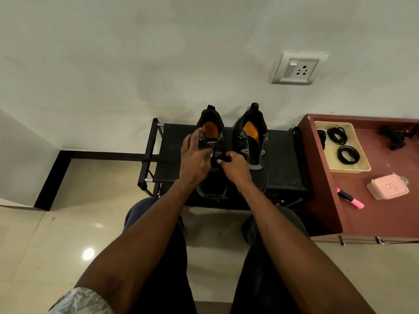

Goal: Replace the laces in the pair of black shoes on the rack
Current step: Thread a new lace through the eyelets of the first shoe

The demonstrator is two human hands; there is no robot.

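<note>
Two black shoes with orange insoles stand side by side on the black rack [281,155], toes toward me. My left hand [195,159] rests on the left shoe [210,132], fingers spread over its left side and eyelets. My right hand [234,165] pinches the black lace [221,158] at the lower eyelets of that shoe. The right shoe [251,137] stands untouched beside it, tongue open. Coiled black laces [348,155] lie in a beige tray [362,162] on the red cabinet to the right.
The red-brown cabinet [371,218] stands right of the rack, carrying the tray, a pink box [387,186], a pink highlighter [350,198] and a dark object [394,135] at the back. A wall with a socket [298,69] is behind. My knees are below the rack.
</note>
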